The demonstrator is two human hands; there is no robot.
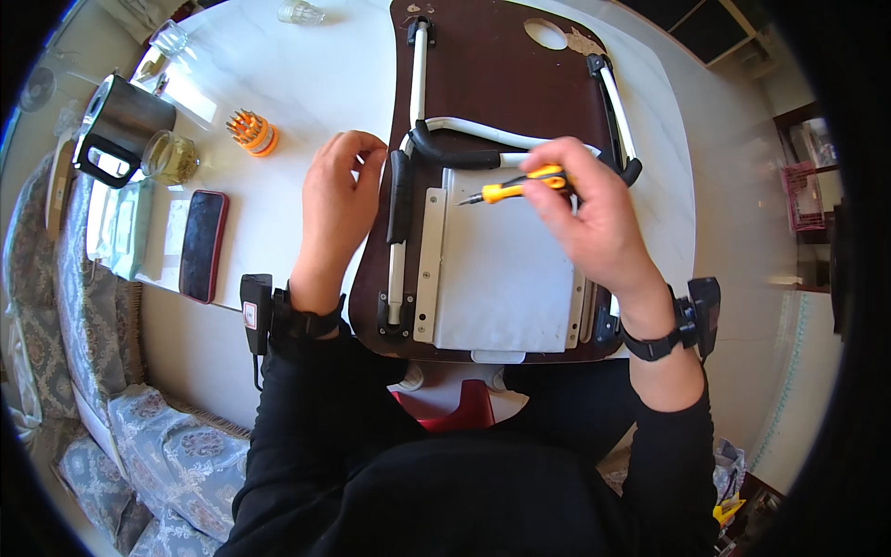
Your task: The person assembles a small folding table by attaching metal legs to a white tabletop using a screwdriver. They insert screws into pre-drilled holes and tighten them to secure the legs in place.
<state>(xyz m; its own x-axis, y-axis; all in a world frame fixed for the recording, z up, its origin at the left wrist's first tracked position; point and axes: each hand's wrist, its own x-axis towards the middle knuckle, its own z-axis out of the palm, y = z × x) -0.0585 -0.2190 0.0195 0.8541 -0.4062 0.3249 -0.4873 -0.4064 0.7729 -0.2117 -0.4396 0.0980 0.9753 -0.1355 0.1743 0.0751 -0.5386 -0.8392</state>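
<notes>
A yellow and black screwdriver (506,189) is gripped in my right hand (594,218), its tip pointing left above the light grey drawer (501,278). The drawer is set in an overturned dark brown folding table (501,65), with a metal rail (430,269) along its left side and screws in the rail. My left hand (342,186) is beside the table's left edge, fingers curled and thumb pinched toward them; whatever they hold, if anything, is too small to make out. White tubular legs (419,74) with black foam sleeves (399,195) lie folded across the underside.
On the white tabletop (306,74) at left are an orange holder of screwdriver bits (252,133), a phone (203,246), a glass jar (171,158) and a metal kettle (125,125). A small glass (301,12) lies farther back. A patterned sofa (176,455) stands lower left.
</notes>
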